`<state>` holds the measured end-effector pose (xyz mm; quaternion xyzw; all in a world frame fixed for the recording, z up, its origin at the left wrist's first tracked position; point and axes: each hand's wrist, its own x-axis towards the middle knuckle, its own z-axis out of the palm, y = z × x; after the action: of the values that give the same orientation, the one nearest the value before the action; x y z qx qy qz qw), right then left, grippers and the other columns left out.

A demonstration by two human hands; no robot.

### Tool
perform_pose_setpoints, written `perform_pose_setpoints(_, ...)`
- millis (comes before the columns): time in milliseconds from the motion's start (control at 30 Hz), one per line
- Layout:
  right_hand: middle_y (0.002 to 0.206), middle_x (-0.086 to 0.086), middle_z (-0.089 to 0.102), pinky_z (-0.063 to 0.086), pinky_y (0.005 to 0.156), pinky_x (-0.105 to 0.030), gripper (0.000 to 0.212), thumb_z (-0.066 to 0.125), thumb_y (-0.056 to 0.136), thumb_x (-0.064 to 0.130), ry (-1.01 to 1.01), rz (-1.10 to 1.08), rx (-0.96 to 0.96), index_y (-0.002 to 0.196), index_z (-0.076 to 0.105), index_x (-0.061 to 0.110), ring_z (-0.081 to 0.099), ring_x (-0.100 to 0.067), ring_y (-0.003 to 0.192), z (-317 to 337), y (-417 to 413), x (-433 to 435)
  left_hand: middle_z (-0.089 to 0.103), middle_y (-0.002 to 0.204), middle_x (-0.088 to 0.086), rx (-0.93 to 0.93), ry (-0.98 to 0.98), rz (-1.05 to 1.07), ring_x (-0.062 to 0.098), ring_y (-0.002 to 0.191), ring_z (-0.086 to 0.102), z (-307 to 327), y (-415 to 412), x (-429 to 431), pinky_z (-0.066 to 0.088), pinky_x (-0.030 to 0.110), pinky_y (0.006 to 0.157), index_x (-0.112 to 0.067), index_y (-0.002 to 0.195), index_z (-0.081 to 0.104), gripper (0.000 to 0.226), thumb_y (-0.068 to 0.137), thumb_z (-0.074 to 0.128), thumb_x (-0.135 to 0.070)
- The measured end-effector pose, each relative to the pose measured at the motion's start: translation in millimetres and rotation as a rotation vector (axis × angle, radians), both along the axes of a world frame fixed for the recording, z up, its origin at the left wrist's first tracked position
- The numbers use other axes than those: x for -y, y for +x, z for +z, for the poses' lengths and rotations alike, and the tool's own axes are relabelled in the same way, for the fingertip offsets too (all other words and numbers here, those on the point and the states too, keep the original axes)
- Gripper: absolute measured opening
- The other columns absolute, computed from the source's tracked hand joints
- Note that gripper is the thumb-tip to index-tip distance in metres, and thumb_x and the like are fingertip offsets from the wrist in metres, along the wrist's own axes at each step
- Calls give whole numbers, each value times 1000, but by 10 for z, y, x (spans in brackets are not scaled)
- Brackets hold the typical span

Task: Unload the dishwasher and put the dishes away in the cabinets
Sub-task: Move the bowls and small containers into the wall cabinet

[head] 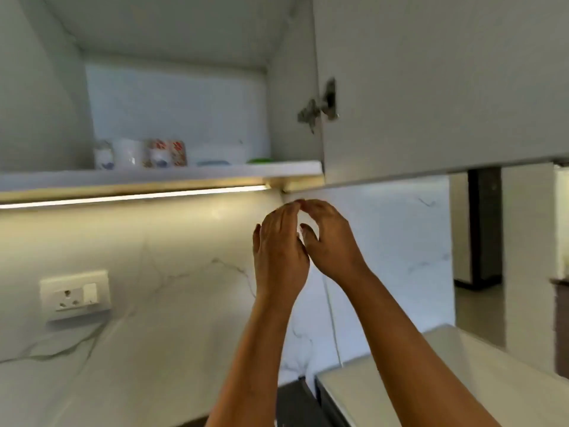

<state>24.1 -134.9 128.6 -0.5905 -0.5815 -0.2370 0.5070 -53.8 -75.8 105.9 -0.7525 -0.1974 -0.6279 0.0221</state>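
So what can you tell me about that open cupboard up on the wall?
The cupboard looks white or pale grey inside, with smooth flat panels. Its door is swung open to the right on a metal hinge. On its shelf, at the left, stand a few mugs, some plain white and some patterned; something blue and something green lie further right, too blurred to name. A lit light strip runs under it. The hands are below it, not touching.
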Motion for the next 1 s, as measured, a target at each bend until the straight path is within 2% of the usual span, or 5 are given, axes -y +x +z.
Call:
perform_pose_setpoints(200, 131, -8, 56, 40, 104, -33, 38, 50, 91, 9, -273, -144, -123, 128, 54, 9, 51, -25, 122, -1206, 482, 779, 50, 140, 2, -215, -266, -102, 20, 132, 43, -1158, 446, 799, 24, 30, 112, -16, 137, 46, 51, 88, 47, -2)
perform_pose_setpoints(333, 132, -2, 55, 43, 103, -36, 39, 49, 91, 10, -453, -219, -246, 129, 54, 14, 50, -20, 122, -2005, 791, 1697, 45, 143, 0, -388, -414, -207, 19, 134, 38, -1949, 738, 1732, 27, 31, 112, -17, 140, 40, 53, 89, 47, -3)
perform_pose_setpoints(567, 133, -12, 51, 40, 103, -40, 43, 52, 87, 7, -712, -365, -419, 130, 51, 7, 48, -29, 122, -3222, 1273, 3474, 46, 141, 9, -612, -591, -439, 26, 129, 41, -3215, 1250, 3342, 33, 38, 110, -8, 139, 40, 54, 86, 47, 0)
perform_pose_setpoints(833, 116, -16, 56, 46, 94, -41, 26, 48, 89, 6, -873, -525, -667, 112, 59, 2, 54, -30, 106, -4187, 1740, 4867, 59, 114, 9, -928, -740, -702, 31, 102, 55, -4136, 1858, 4563, 51, 49, 78, -19, 134, 39, 47, 87, 37, -18)
perform_pose_setpoints(1000, 114, -13, 60, 46, 92, -35, 30, 51, 86, 7, -927, -567, -795, 115, 58, 8, 56, -28, 106, -4709, 2042, 5159, 54, 124, 11, -1143, -749, -695, 29, 119, 42, -4429, 2159, 4756, 41, 45, 95, -13, 139, 36, 53, 88, 44, -2)
